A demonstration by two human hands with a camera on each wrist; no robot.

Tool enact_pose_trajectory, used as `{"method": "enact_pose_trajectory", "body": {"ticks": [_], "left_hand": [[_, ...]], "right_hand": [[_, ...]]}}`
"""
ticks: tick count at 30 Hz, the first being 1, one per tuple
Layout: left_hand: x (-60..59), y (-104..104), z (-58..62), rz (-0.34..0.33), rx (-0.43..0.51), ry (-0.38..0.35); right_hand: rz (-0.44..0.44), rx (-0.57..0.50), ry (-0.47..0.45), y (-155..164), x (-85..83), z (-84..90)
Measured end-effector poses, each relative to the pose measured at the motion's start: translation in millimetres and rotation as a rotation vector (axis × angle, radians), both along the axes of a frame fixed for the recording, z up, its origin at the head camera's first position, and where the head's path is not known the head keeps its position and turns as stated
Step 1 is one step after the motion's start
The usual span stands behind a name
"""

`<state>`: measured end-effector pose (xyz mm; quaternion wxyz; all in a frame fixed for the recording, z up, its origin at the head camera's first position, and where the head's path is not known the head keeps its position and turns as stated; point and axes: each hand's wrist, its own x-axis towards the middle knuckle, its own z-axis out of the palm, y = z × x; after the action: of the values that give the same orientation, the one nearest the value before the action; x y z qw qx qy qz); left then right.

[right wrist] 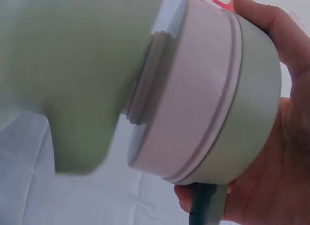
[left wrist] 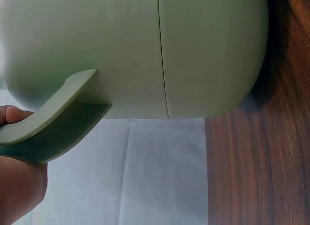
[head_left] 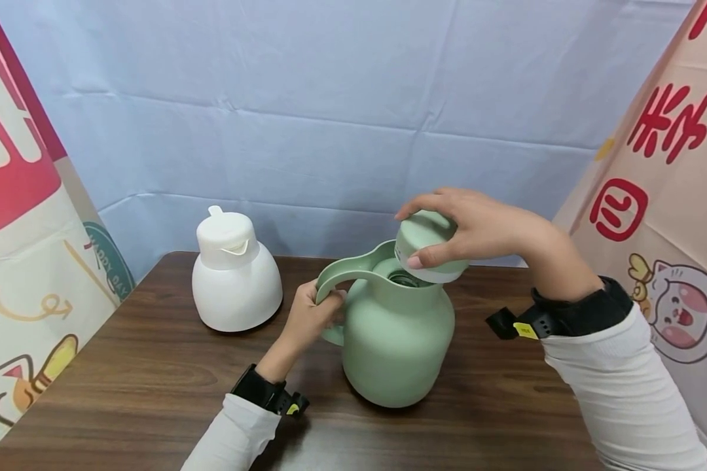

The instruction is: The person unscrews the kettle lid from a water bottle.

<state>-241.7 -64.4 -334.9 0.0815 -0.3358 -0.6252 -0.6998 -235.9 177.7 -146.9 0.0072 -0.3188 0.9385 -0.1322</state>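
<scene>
A pale green thermos jug (head_left: 397, 340) stands upright on the table, its mouth uncovered and the spout toward the right. My left hand (head_left: 311, 315) grips the jug's handle (left wrist: 53, 119), fingers wrapped round it. Over the mouth, my right hand (head_left: 480, 226) holds the green lid (head_left: 417, 230) by its sides, thumb in front and fingers behind. The lid tilts, and its white lower rim overlaps the jug's rim in the head view. In the right wrist view, a narrower ridged plug (right wrist: 147, 82) sticks out from the lid's underside toward the jug (right wrist: 82, 45).
To the left, a smaller white jug (head_left: 235, 291) with its white lid on stands on the dark wood table (head_left: 124, 386). A light blue cloth (head_left: 271, 131) hangs behind the table's back edge. Printed cloths with cartoon figures hang at the left (head_left: 41, 261) and right.
</scene>
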Motion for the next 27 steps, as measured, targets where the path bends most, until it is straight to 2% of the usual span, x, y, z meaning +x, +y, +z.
{"method": "enact_pose_trajectory", "body": {"ticks": [5, 11, 16, 21, 27], "left_hand": [[-1.1, 0.3, -2.5, -0.003, 0.002, 0.0], [-10.5, 2.0, -15.5, -0.008, 0.016, -0.032], [-15.9, 3.0, -22.4, 0.001, 0.033, -0.015], [-14.0, 2.4, -18.6, -0.009, 0.039, -0.027], [-3.2, 1.9, -4.6, -0.009, 0.023, -0.02]], "right_hand": [[-0.018, -0.025, 0.018, 8.1, 6.3, 2.9], [-0.028, -0.059, 0.06, 19.1, 10.2, 4.4], [-0.048, -0.062, 0.076, 25.6, 12.3, 7.3], [-0.045, -0.064, 0.083, 34.4, 13.4, 6.7], [-0.049, -0.06, 0.1, 44.4, 13.7, 2.5]]}}
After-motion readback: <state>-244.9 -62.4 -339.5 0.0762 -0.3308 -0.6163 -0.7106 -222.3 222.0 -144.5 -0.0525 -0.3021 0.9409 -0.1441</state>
